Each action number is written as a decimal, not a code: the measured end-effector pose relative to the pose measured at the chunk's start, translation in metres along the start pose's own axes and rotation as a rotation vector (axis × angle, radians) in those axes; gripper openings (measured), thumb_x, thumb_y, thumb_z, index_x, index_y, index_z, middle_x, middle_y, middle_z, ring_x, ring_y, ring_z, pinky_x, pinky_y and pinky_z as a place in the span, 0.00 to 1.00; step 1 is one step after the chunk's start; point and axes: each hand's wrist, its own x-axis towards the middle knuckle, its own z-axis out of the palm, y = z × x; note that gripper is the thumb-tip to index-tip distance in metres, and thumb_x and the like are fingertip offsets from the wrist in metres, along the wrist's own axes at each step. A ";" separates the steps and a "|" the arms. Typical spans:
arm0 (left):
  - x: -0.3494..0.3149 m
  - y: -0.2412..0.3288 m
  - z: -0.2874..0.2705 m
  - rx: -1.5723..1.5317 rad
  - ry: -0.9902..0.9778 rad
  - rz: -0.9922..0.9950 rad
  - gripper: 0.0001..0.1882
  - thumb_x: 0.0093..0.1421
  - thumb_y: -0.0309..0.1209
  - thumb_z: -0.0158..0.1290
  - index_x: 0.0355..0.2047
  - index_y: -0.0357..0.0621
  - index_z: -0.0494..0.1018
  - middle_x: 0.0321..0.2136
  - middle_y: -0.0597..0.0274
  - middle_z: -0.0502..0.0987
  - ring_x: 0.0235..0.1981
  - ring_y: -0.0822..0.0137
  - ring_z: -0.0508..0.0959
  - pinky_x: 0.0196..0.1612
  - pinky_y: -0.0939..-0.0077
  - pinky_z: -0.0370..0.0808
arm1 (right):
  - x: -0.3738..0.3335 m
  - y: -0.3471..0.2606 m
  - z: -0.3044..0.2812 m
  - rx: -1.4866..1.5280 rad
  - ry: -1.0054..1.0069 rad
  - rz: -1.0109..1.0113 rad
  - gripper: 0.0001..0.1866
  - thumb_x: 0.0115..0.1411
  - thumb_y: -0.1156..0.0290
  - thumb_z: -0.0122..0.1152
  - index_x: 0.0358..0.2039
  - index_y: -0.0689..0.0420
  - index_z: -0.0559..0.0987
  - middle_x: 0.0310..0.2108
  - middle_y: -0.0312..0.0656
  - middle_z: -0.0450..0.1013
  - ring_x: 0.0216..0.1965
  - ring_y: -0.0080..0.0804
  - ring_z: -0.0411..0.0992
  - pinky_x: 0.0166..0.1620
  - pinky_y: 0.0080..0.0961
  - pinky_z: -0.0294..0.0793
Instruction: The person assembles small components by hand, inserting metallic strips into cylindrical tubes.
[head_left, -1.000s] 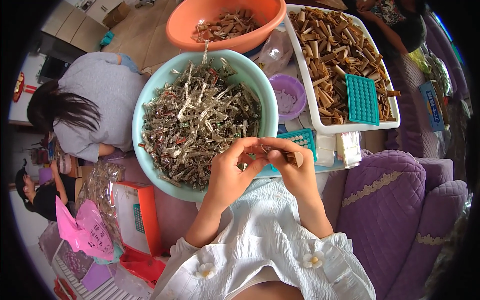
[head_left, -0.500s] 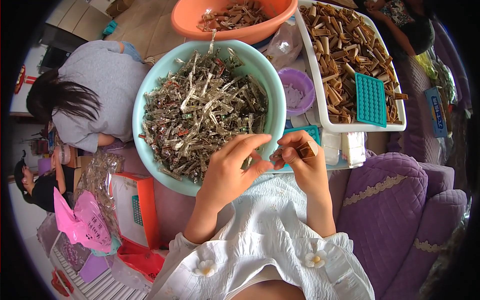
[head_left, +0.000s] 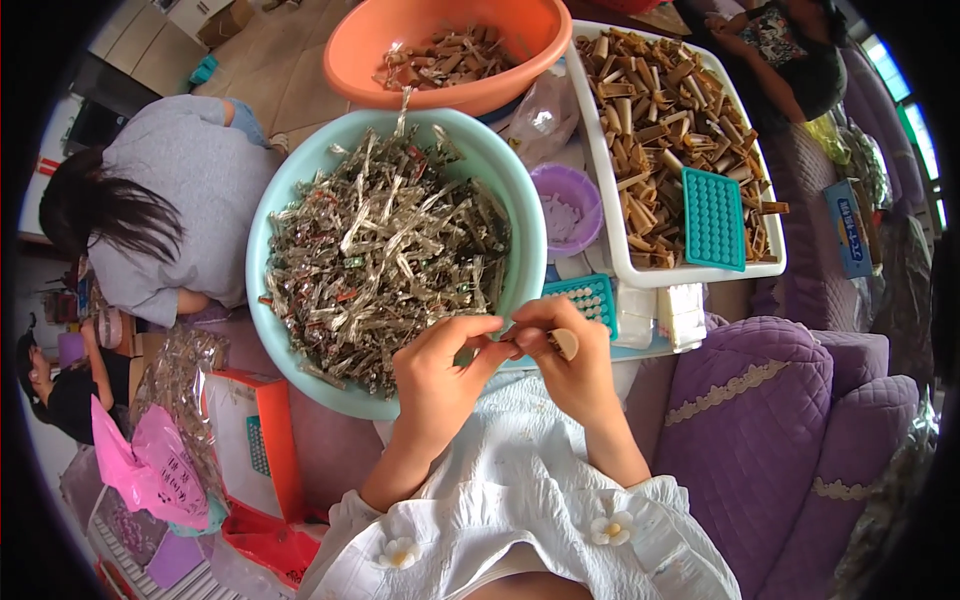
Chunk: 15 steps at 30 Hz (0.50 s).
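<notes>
My left hand (head_left: pixel 438 366) and my right hand (head_left: pixel 574 372) meet fingertip to fingertip in front of my chest, by the near right rim of a mint-green basin (head_left: pixel 532 200). Both pinch at a small dark bit, mostly hidden by the fingers. A brown curled piece (head_left: pixel 566 344) with a pale rounded end sticks out between the fingers of my right hand. Heaped in the basin are many clear-wrapped pieces (head_left: pixel 385 240) with twisted ends. Just beyond my right hand lies a teal dimpled tray (head_left: pixel 588 302).
A white tub (head_left: pixel 655 277) of brown curled pieces (head_left: pixel 650 120) stands far right, a second teal dimpled tray (head_left: pixel 714 220) on it. Near it are a purple bowl (head_left: pixel 590 225) with white bits and an orange basin (head_left: pixel 450 97). A person (head_left: pixel 185 190) bends at left; a purple sofa (head_left: pixel 750 420) is at right.
My hands have come together, fingertips now meeting. The brown curled piece has turned, its pale end now showing. The whole view has shifted slightly, so things sit lower and further left.
</notes>
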 end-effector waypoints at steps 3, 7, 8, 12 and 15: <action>0.000 -0.004 -0.001 0.036 0.030 0.024 0.13 0.40 0.19 0.58 0.28 0.40 0.71 0.21 0.60 0.74 0.21 0.69 0.76 0.23 0.80 0.71 | 0.003 -0.006 0.001 -0.086 -0.010 -0.029 0.06 0.52 0.79 0.52 0.32 0.62 0.72 0.22 0.41 0.72 0.25 0.25 0.72 0.28 0.17 0.70; 0.003 -0.001 -0.001 0.160 0.044 0.143 0.14 0.40 0.21 0.58 0.30 0.41 0.70 0.24 0.61 0.73 0.22 0.68 0.75 0.24 0.78 0.71 | 0.003 -0.004 0.005 -0.017 0.025 0.033 0.04 0.53 0.80 0.49 0.31 0.63 0.72 0.21 0.39 0.71 0.25 0.22 0.71 0.28 0.16 0.70; 0.005 0.000 0.000 0.153 0.044 0.149 0.14 0.40 0.21 0.58 0.30 0.41 0.70 0.24 0.61 0.73 0.22 0.68 0.75 0.24 0.78 0.71 | 0.003 -0.004 0.004 -0.024 0.030 0.029 0.04 0.53 0.80 0.49 0.31 0.63 0.72 0.21 0.39 0.71 0.25 0.22 0.71 0.28 0.16 0.70; 0.008 -0.001 0.000 0.392 0.013 0.436 0.13 0.42 0.23 0.57 0.30 0.43 0.69 0.25 0.63 0.72 0.23 0.64 0.74 0.24 0.76 0.72 | 0.006 -0.003 0.003 -0.028 -0.004 0.100 0.05 0.54 0.80 0.48 0.31 0.63 0.73 0.19 0.37 0.70 0.20 0.20 0.67 0.25 0.16 0.68; 0.007 -0.004 -0.002 0.243 -0.098 0.244 0.12 0.42 0.22 0.57 0.30 0.42 0.70 0.23 0.62 0.72 0.22 0.65 0.75 0.23 0.76 0.72 | 0.010 -0.003 -0.002 -0.130 -0.093 0.107 0.05 0.54 0.80 0.46 0.32 0.62 0.70 0.19 0.36 0.67 0.19 0.18 0.65 0.22 0.15 0.65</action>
